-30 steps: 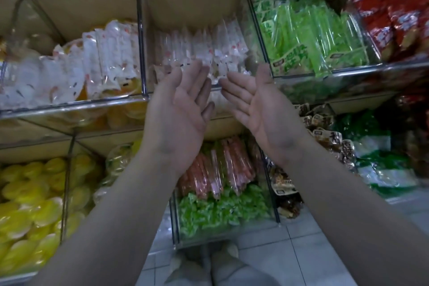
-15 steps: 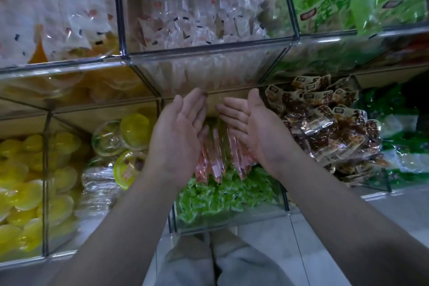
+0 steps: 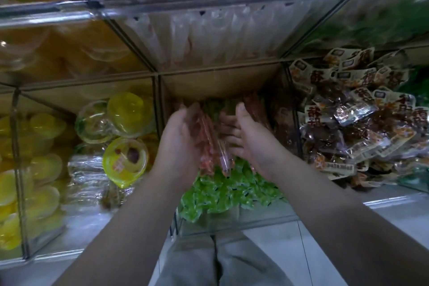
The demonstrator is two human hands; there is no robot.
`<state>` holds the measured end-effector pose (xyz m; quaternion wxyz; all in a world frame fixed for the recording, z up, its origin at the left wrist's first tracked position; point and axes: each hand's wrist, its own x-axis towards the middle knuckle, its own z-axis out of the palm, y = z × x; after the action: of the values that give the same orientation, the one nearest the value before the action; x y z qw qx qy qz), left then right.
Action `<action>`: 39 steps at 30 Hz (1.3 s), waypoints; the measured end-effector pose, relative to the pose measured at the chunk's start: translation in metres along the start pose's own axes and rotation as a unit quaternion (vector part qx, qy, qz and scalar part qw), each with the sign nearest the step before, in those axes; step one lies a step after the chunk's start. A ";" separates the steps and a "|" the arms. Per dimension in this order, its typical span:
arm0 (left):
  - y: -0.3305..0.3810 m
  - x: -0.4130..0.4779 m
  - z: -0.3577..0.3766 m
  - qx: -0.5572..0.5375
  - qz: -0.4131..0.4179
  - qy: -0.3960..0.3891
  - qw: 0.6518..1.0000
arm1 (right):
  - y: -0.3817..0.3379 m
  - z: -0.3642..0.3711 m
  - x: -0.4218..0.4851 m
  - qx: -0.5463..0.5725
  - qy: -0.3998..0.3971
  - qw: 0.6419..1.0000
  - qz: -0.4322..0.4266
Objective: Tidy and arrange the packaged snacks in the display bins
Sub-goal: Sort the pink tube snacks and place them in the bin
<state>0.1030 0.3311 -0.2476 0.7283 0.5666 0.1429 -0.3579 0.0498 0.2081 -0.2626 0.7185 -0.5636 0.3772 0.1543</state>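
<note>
Both hands have dropped from the upper bin of white packets (image 3: pixel 209 37) into the lower middle bin (image 3: pixel 232 224). The left hand (image 3: pixel 178 146) and right hand (image 3: pixel 254 146) flank the pink stick packs (image 3: pixel 212 146), palms facing and fingers mostly straight. They press the bundle without curling round it, though the frame is blurry. The packs lie over green wrapped candies (image 3: pixel 228 190). Likely the start of squaring up this bin.

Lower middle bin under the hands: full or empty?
Partly full: green packets heap at its front with pink stick packs on top; its cardboard back wall shows above them.
</note>
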 end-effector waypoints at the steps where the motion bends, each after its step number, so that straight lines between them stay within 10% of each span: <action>1: -0.005 0.006 -0.002 -0.015 -0.018 0.001 1.000 | 0.003 0.002 0.004 -0.013 0.004 1.000 0.021; 21: -0.018 0.025 -0.010 0.003 -0.135 0.045 0.990 | 0.022 0.025 0.032 -0.057 -0.006 0.998 0.008; 39: 0.027 -0.042 -0.010 0.037 -0.012 -0.075 0.996 | -0.019 0.011 -0.061 -0.032 -0.056 0.989 -0.133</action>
<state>0.0933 0.3585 -0.2055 0.7112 0.5631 0.0813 -0.4128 0.0251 0.2244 -0.2050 0.7342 -0.6219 0.2532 0.1002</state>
